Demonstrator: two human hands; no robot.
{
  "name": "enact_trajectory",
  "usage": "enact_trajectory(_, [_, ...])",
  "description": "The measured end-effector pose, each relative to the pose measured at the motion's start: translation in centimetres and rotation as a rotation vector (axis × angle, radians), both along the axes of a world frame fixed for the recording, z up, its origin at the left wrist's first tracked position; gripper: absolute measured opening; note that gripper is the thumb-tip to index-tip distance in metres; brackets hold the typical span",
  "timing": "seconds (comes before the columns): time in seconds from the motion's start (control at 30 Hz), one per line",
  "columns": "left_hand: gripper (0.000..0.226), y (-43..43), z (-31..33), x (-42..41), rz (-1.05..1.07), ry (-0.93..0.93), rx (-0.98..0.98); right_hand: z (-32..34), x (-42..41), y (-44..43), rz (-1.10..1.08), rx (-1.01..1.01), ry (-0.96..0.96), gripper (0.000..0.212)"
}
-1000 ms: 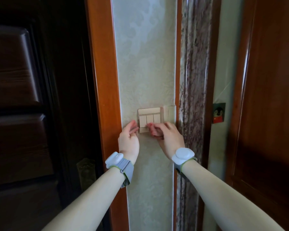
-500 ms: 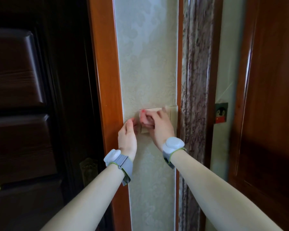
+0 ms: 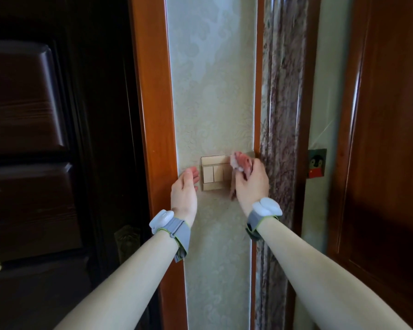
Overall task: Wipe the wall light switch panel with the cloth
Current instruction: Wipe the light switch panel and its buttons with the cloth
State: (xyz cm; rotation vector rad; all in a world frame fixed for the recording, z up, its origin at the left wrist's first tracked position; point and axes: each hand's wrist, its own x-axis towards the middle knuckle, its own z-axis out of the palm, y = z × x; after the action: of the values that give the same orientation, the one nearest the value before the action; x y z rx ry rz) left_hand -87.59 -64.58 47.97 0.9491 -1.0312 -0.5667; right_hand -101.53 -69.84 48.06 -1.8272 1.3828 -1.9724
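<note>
A beige wall switch panel [image 3: 214,173] with several rocker keys sits on the pale patterned wall. My right hand [image 3: 250,181] is shut on a small pink and white cloth [image 3: 240,161] and presses it against the panel's upper right part, covering that side. My left hand [image 3: 185,189] rests flat and open on the wall just left of the panel, fingertips near its left edge. Both wrists wear grey bands with white pods.
An orange wooden door frame [image 3: 153,129] runs down the left of the wall strip, with a dark door [image 3: 34,139] beyond. A marbled column [image 3: 281,91] stands right of the panel, then a penguin sticker [image 3: 317,163] and a brown door [image 3: 391,139].
My right hand has swept the cloth from the panel's bottom edge up over its left part, then across to the upper right. The left keys now show. My left hand stays beside the panel.
</note>
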Motion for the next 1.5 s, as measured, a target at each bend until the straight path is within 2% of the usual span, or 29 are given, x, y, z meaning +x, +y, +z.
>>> enact_trajectory(0.03, [0.039, 0.1, 0.0, 0.0, 0.0, 0.0, -0.001, 0.8, 0.5, -0.2, -0.004, 0.002, -0.065, 0.017])
enact_trajectory(0.1, [0.038, 0.2, 0.1, 0.1, -0.002, -0.008, 0.004, 1.9, 1.5, -0.5, 0.01, -0.008, -0.012, 0.018])
enact_trajectory(0.17, [0.04, 0.2, 0.1, 0.3, -0.008, -0.021, 0.017, 2.1, 2.4, -0.4, 0.061, -0.023, 0.158, 0.024])
enact_trajectory(0.3, [0.045, 0.0, -0.2, 0.7, 0.022, -0.054, 0.025, 0.2, 3.1, 0.5, 0.162, -0.134, 0.465, 0.056])
enact_trajectory(0.37, [0.039, 0.0, -0.2, 0.8, 0.027, -0.055, 0.039, -1.1, 2.8, 0.8, 0.118, -0.171, 0.624, 0.058])
enact_trajectory(0.43, [0.035, 0.1, -0.2, 0.6, 0.012, -0.027, 0.053, -2.4, 2.1, 0.7, 0.085, -0.162, 0.664, 0.057])
enact_trajectory(0.53, [0.042, 0.4, -0.2, 0.3, -0.028, -0.01, 0.066, -3.7, 1.1, 0.9, 0.108, -0.059, 0.566, 0.047])
enact_trajectory(0.63, [0.044, 0.7, -0.6, 0.4, -0.047, -0.026, 0.079, -4.1, 0.7, 1.7, 0.128, 0.024, 0.332, 0.038])
enact_trajectory(0.8, [0.035, 1.6, -1.3, 0.7, -0.04, -0.123, 0.115, -2.8, 1.1, 4.5, 0.189, 0.063, 0.163, 0.011])
enact_trajectory(0.87, [0.036, 2.1, -1.7, 0.9, -0.029, -0.194, 0.124, -2.6, 1.5, 5.6, 0.263, 0.113, 0.076, 0.01])
enact_trajectory(1.03, [0.036, 5.1, -2.2, 0.7, -0.03, -0.254, 0.187, -2.2, 1.2, 8.7, 0.351, 0.175, -0.077, 0.022])
enact_trajectory(1.17, [0.041, 7.7, -3.3, 0.4, -0.118, -0.12, 0.26, -2.3, 1.1, 10.7, 0.534, 0.273, -0.363, 0.017])
enact_trajectory(1.27, [0.035, 11.3, -5.2, -0.2, -0.267, -0.008, 0.323, -4.1, 1.0, 12.8, 0.662, 0.41, -0.525, 0.029])
enact_trajectory(1.33, [0.037, 13.6, -6.0, -0.4, -0.241, 0.009, 0.3, -5.3, 0.6, 14.4, 0.726, 0.469, -0.594, 0.041])
enact_trajectory(1.43, [0.05, 16.9, -7.5, -0.4, -0.109, -0.02, 0.284, -6.7, 0.5, 18.1, 0.772, 0.543, -0.651, 0.041])
enact_trajectory(1.5, [0.043, 19.7, -8.8, -0.3, -0.067, -0.029, 0.289, -8.2, 0.8, 20.5, 0.784, 0.575, -0.66, 0.055])
